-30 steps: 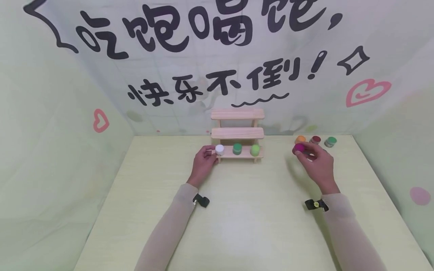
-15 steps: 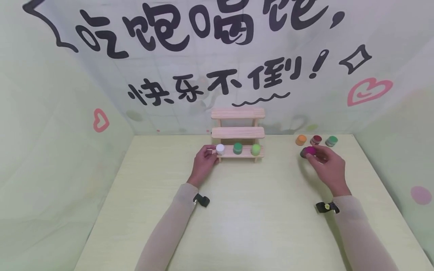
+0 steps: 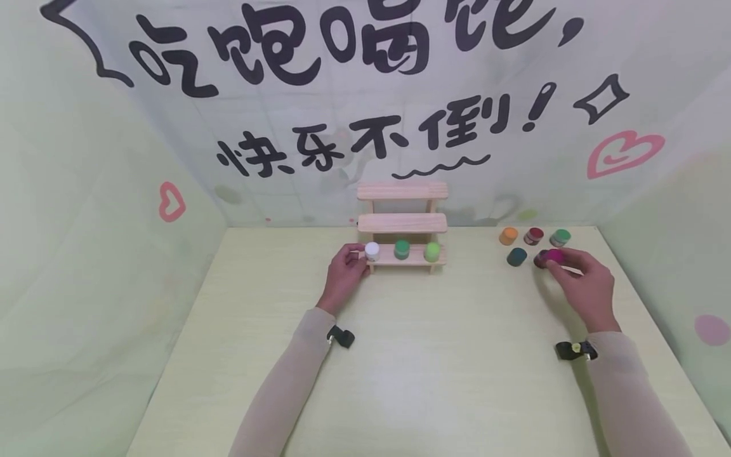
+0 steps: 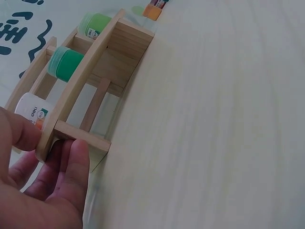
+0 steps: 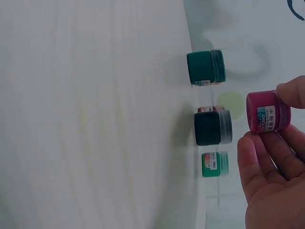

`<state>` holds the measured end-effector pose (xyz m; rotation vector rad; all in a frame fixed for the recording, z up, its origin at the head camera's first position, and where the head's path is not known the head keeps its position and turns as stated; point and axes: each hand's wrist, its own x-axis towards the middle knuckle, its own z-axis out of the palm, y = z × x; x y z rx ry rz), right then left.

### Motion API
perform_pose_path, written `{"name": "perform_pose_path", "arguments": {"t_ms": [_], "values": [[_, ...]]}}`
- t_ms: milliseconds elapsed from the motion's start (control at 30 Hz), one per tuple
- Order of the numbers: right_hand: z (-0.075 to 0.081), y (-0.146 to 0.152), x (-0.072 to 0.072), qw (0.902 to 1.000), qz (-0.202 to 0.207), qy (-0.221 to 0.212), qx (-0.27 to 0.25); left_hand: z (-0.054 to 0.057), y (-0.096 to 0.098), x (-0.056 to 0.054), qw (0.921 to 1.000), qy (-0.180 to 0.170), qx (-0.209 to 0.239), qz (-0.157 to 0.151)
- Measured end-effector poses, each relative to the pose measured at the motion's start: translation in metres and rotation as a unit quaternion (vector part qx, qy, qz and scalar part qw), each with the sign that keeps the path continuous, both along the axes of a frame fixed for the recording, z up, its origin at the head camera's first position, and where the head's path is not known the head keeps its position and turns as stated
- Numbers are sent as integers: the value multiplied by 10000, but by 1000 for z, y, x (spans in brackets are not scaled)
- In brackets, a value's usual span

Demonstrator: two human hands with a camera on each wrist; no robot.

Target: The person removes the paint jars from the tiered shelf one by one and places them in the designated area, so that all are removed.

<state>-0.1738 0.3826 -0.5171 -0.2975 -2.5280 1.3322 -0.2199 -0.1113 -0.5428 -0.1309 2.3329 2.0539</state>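
Observation:
My left hand point(image 3: 344, 276) grips the left end of the lowest step of a small wooden three-tier display stand point(image 3: 401, 222). In the left wrist view, its thumb lies on top beside the white paint jar point(image 4: 33, 109), with fingers under the board. A green paint jar point(image 3: 402, 249) and a light green paint jar point(image 3: 432, 252) stand on the same step. My right hand point(image 3: 588, 285) pinches a magenta paint jar point(image 5: 268, 112) between thumb and fingers, raised above the table. It partly covers a dark paint jar point(image 3: 540, 259) in the head view.
Behind the right hand stand an orange jar point(image 3: 508, 236), a dark red jar point(image 3: 533, 236) and a green jar point(image 3: 560, 237). In front of them sits a dark teal jar point(image 3: 516, 257). A printed cloth backdrop point(image 3: 320, 197) borders the pale wooden table point(image 3: 400, 355).
My right hand has moved right with the magenta jar, uncovering the orange jar and then the dark teal jar. The left hand stays on the stand.

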Motion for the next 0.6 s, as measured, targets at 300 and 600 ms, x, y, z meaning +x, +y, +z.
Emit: {"name": "perform_pose_path", "arguments": {"t_ms": [300,600], "values": [[-7,26,-6,9992,-273,-282,76,3,-1,1,10000,56,-69,-9],[-12,51,-10,9951,93,-943,278,2,-2,1,10000,1,18,-90]]}}
